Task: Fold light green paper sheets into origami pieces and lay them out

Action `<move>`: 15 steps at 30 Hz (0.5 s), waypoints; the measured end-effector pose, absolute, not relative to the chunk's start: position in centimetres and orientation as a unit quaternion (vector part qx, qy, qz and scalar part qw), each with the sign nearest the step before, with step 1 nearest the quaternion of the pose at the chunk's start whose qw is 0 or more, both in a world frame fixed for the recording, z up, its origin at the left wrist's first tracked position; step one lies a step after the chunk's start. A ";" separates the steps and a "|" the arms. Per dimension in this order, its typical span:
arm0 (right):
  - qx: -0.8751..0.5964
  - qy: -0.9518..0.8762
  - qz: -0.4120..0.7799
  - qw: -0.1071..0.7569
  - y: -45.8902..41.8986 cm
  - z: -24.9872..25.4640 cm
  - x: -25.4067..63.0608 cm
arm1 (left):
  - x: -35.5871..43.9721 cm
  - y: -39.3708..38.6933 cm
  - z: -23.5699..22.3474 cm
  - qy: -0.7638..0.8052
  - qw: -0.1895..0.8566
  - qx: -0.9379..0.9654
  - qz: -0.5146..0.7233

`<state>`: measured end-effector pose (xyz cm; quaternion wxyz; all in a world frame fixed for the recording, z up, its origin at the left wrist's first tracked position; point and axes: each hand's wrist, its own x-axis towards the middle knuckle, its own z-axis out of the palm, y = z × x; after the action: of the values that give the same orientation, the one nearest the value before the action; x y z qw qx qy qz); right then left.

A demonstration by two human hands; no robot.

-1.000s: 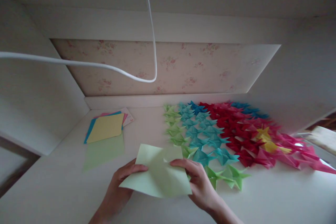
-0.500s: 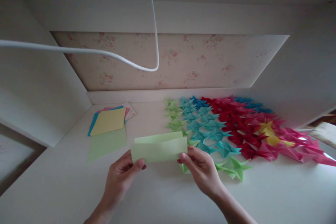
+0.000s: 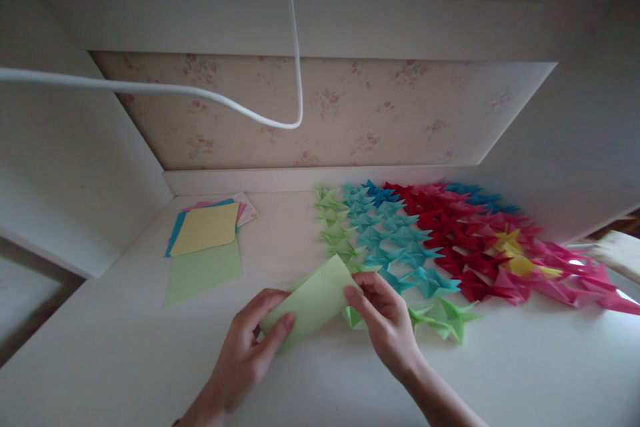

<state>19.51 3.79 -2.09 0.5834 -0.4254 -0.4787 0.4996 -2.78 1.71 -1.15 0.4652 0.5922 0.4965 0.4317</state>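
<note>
A light green sheet of origami paper [image 3: 315,297], folded over on itself, is held tilted above the white table, its right end higher than its left. My left hand [image 3: 250,340] pinches the lower left end between thumb and fingers. At the upper right end, my right hand [image 3: 383,313] grips the edge with thumb and fingertips. Close by my right hand lie folded light green paper cranes [image 3: 447,319], partly hidden behind it. The underside of the folded sheet cannot be seen.
Rows of teal cranes [image 3: 413,250], red cranes [image 3: 450,240] and yellow cranes [image 3: 510,253] cover the right side. A stack of coloured paper [image 3: 205,230] lies at the back left, over a flat light green sheet [image 3: 203,277]. A white cable [image 3: 200,93] hangs across the front of the view.
The green paper went from a flat open sheet to one folded over, held level, and then was tilted with its right end up. Both hands kept hold of it.
</note>
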 end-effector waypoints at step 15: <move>-0.443 -0.470 0.491 0.585 3.4 -2.1 18.7 | -3.0 1.8 -2.0 0.532 0.295 0.687 0.397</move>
<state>18.66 3.44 -2.09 0.5848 -0.4429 -0.4695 0.4914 -2.97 1.84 -2.02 0.2949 0.6874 0.5317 0.3972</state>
